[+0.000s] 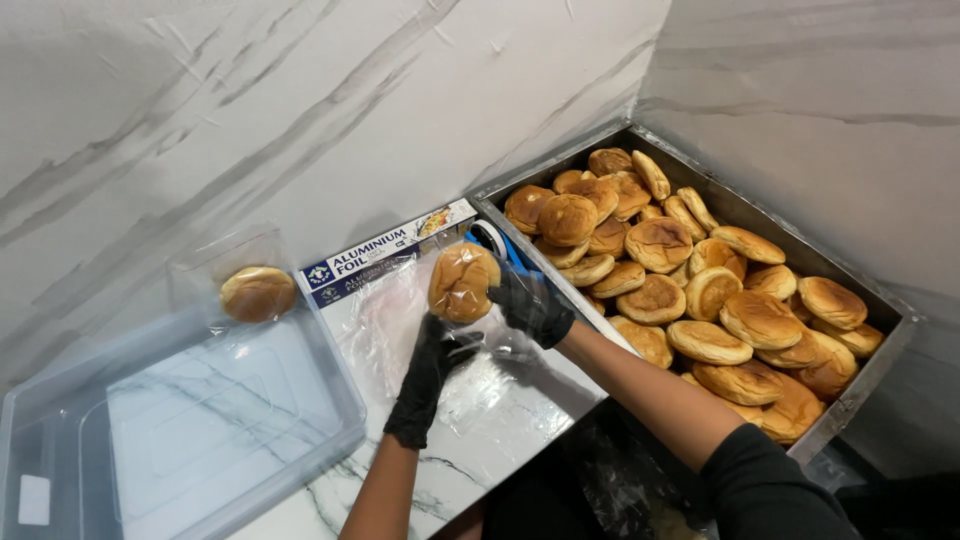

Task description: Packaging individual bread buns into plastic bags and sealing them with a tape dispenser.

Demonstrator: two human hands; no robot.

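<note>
Both my hands wear black gloves. My left hand (432, 365) grips the edge of a clear plastic bag (400, 320) from below. My right hand (530, 303) holds a golden bun (463, 283) at the bag's mouth, partly wrapped in the plastic. To the right stands a deep metal tray (860, 395) piled with several buns (700, 290). One bagged bun (257, 293) leans against the far wall of a clear plastic container (330, 440) on the left.
A long box of aluminium foil (385, 250) lies against the marble wall behind my hands. A blue and white tape dispenser (492, 238) sits between the box and the tray. Crumpled plastic bags (490, 400) lie on the marble counter below.
</note>
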